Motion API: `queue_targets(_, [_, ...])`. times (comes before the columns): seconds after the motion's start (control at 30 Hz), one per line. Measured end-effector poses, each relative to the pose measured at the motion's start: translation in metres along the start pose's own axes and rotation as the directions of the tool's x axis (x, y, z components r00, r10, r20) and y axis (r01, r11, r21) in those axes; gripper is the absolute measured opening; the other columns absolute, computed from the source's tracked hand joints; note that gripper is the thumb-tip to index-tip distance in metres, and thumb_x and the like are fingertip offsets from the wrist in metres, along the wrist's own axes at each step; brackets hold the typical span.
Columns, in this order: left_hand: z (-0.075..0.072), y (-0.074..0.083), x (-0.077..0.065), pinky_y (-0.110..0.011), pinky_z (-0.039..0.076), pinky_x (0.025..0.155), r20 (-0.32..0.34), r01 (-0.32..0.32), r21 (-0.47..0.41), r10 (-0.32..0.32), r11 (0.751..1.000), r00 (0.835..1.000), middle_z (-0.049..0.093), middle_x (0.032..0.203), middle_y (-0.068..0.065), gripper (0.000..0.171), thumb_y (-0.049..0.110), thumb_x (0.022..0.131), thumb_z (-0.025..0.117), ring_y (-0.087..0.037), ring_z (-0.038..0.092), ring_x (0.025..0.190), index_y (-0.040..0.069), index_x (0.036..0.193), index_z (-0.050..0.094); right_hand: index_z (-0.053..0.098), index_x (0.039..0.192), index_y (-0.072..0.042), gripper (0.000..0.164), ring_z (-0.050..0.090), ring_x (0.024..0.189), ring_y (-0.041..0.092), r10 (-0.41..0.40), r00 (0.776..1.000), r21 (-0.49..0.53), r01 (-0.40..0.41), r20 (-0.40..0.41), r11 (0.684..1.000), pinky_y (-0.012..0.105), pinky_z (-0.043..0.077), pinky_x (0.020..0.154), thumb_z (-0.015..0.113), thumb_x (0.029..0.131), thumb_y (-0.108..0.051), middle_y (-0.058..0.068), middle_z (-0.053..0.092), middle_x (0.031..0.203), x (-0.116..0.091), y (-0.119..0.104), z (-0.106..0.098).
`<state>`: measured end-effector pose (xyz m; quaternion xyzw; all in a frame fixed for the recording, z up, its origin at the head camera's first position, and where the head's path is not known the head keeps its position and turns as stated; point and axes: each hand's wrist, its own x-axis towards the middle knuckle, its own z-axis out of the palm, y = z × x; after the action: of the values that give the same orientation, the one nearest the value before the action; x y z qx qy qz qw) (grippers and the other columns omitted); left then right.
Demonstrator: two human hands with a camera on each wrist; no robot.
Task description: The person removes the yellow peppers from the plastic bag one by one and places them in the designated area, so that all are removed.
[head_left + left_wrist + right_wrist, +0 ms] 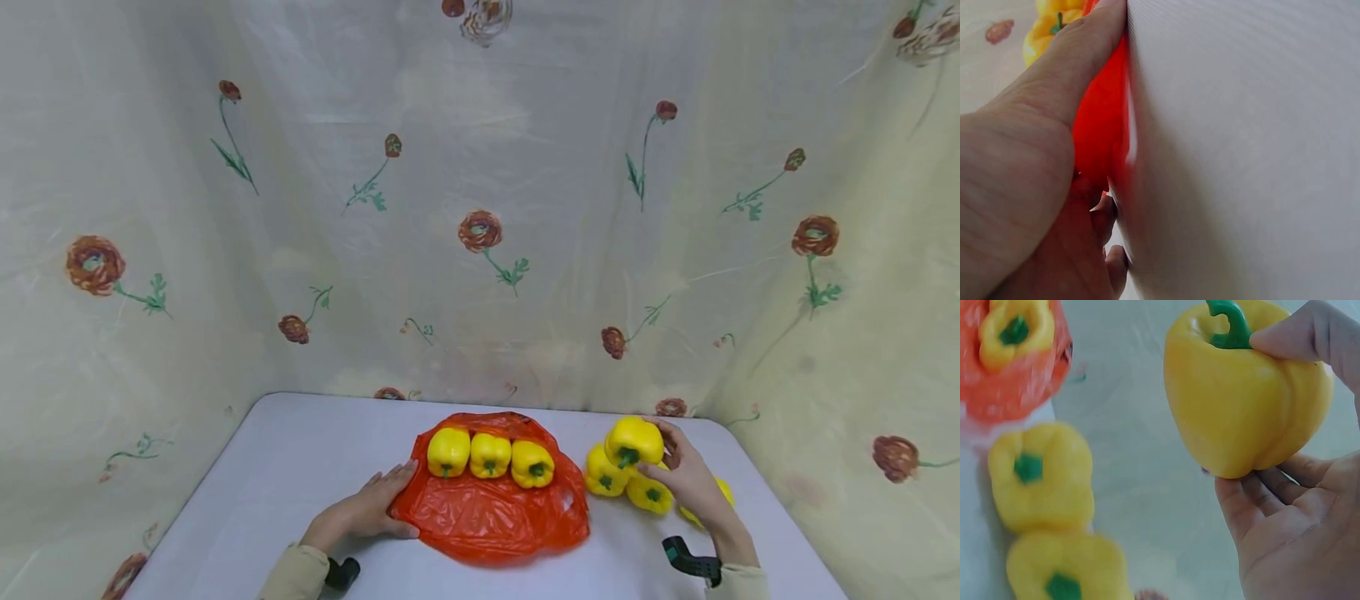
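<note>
My right hand (686, 475) holds a yellow bell pepper (634, 442) with a green stem, raised above other peppers on the table. In the right wrist view the thumb presses beside the stem of the held pepper (1241, 394) and the fingers support its underside. A red plastic bag (495, 521) lies spread on the table, with three yellow bell peppers (491, 456) in a row at its far side. My left hand (371, 504) rests at the bag's left edge, fingers extended. The left wrist view shows its thumb along the red plastic (1100, 112).
Beneath and around the held pepper stand more yellow peppers, one to the left (604, 473) and one in front (649, 495). Another yellow pepper (726, 492) is partly hidden behind the right hand. A flower-printed curtain (480, 333) surrounds the white table (300, 450).
</note>
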<state>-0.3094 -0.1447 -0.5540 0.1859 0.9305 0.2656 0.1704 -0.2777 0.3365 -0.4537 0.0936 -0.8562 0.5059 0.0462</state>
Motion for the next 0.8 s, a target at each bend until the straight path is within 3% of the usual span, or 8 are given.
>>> queue_targets(0.13, [0.0, 0.0, 0.0, -0.058, 0.01, 0.12, 0.001, 0.003, -0.008, -0.003, 1.0, 1.0, 0.025, 0.16, -0.011, 0.11, 0.059, 0.073, 0.074, -0.034, 0.018, 0.148, 0.008, 0.154, 0.02, 0.021, 0.149, -0.002, 0.077, 0.041, 0.114, -0.009, 0.035, 0.999, -0.007, -0.036, -0.014, 0.999, 0.001, 0.039, 0.087, 0.068, 0.089, -0.016, 0.02, 0.031, 0.15, -0.007, 0.015, -0.017])
queue_targets(0.23, [0.0, 0.0, -0.001, -0.058, 0.01, 0.12, 0.002, 0.005, -0.004, -0.005, 1.0, 1.0, 0.024, 0.16, -0.011, 0.111, 0.06, 0.072, 0.074, -0.034, 0.018, 0.148, 0.008, 0.154, 0.02, 0.019, 0.15, -0.002, 0.079, 0.035, 0.106, -0.019, 0.073, 0.997, -0.024, -0.074, -0.025, 0.997, 0.0, 0.038, 0.085, 0.067, 0.091, -0.019, 0.02, 0.029, 0.151, -0.013, 0.026, -0.03])
queue_targets(0.4, [-0.001, 0.0, -0.002, -0.058, 0.01, 0.12, 0.002, 0.001, -0.011, -0.001, 1.0, 1.0, 0.024, 0.16, -0.011, 0.11, 0.059, 0.073, 0.074, -0.034, 0.017, 0.148, 0.008, 0.154, 0.02, 0.018, 0.149, -0.001, 0.078, 0.037, 0.102, -0.016, 0.124, 0.99, -0.021, -0.126, -0.062, 0.992, 0.001, 0.04, 0.084, 0.066, 0.092, -0.021, 0.018, 0.03, 0.146, -0.024, 0.044, -0.049])
queue_targets(0.63, [-0.001, 0.001, -0.003, -0.058, 0.01, 0.12, 0.005, 0.0, -0.011, 0.0, 1.0, 1.0, 0.024, 0.16, -0.012, 0.11, 0.058, 0.073, 0.074, -0.035, 0.017, 0.148, 0.007, 0.154, 0.02, 0.018, 0.151, -0.005, 0.074, 0.038, 0.099, -0.015, 0.157, 0.975, 0.001, -0.159, -0.157, 0.987, 0.002, 0.042, 0.079, 0.063, 0.094, -0.022, -0.02, 0.033, 0.128, -0.04, 0.07, -0.072])
queue_targets(0.8, [-0.001, 0.002, -0.003, -0.058, 0.01, 0.12, 0.004, -0.001, -0.012, 0.001, 1.0, 1.0, 0.024, 0.16, -0.012, 0.11, 0.058, 0.074, 0.074, -0.035, 0.017, 0.148, 0.007, 0.154, 0.02, 0.012, 0.153, -0.004, 0.077, 0.037, 0.099, -0.016, 0.171, 0.962, 0.026, -0.17, -0.211, 0.985, 0.0, 0.041, 0.078, 0.061, 0.096, -0.022, -0.031, 0.029, 0.12, -0.049, 0.082, -0.084])
